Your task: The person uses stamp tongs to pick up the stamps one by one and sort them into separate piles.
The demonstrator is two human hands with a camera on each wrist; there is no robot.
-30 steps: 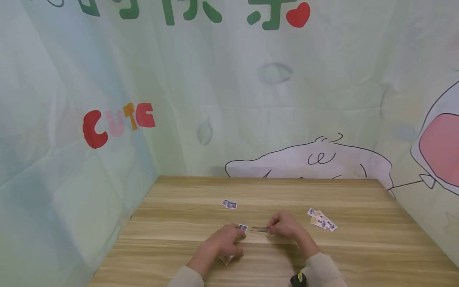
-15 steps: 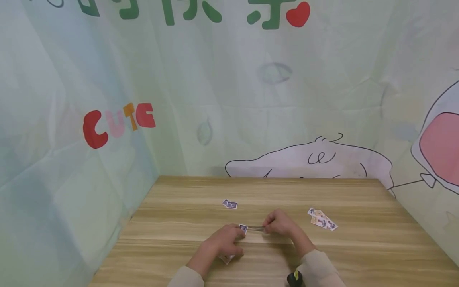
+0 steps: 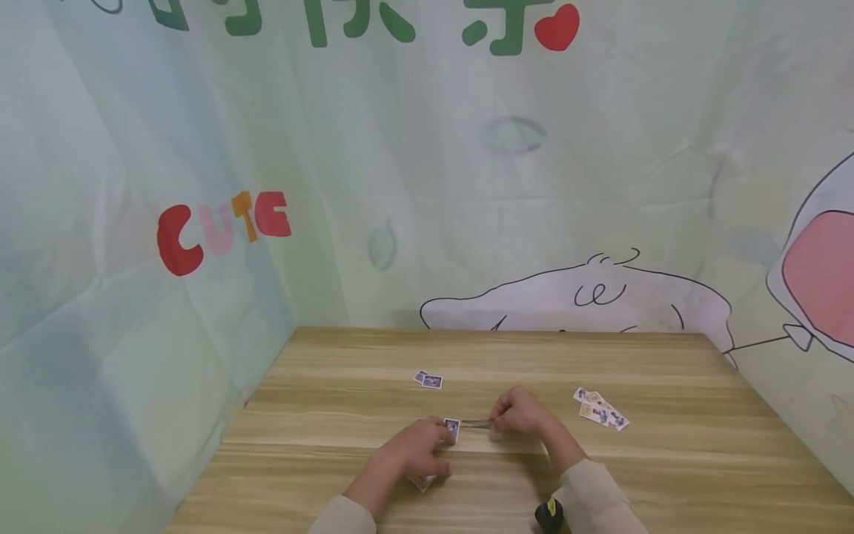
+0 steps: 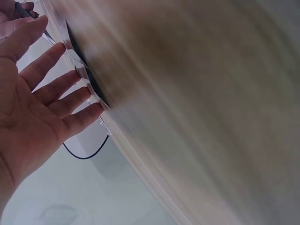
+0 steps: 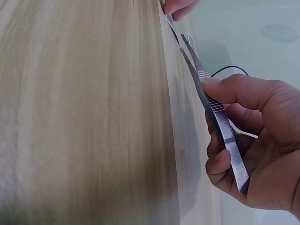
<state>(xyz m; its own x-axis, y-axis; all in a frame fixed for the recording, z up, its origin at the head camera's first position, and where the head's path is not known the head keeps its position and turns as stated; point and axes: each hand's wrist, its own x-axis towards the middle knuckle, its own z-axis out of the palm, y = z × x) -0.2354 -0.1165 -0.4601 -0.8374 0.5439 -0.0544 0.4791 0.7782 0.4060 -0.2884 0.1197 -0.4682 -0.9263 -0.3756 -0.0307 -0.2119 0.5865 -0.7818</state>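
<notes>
My right hand [image 3: 520,411] grips metal tweezers [image 5: 226,133], thumb on the ribbed part. Their two tips stand slightly apart in the right wrist view and, in the head view, point left, right at the edge of a small picture card [image 3: 453,426]. With its fingers stretched out, my left hand [image 3: 415,449] rests its fingertips on this card, partly covering it. Another card [image 3: 422,483] shows below the same hand, mostly hidden. In the left wrist view the left hand [image 4: 35,110] has its fingers spread along thin pieces with slightly lifted edges [image 4: 96,89].
Two overlapping small picture cards [image 3: 431,382] lie farther back on the wooden table [image 3: 333,423]. Several more picture pieces [image 3: 596,412] overlap at the right. A black object with a yellow mark [image 3: 550,515] is beside the right sleeve. A printed cloth [image 3: 414,170] hangs behind the table.
My right hand has moved left with the tweezers, closing the gap between their tips and the card. The left hand has stayed on the card.
</notes>
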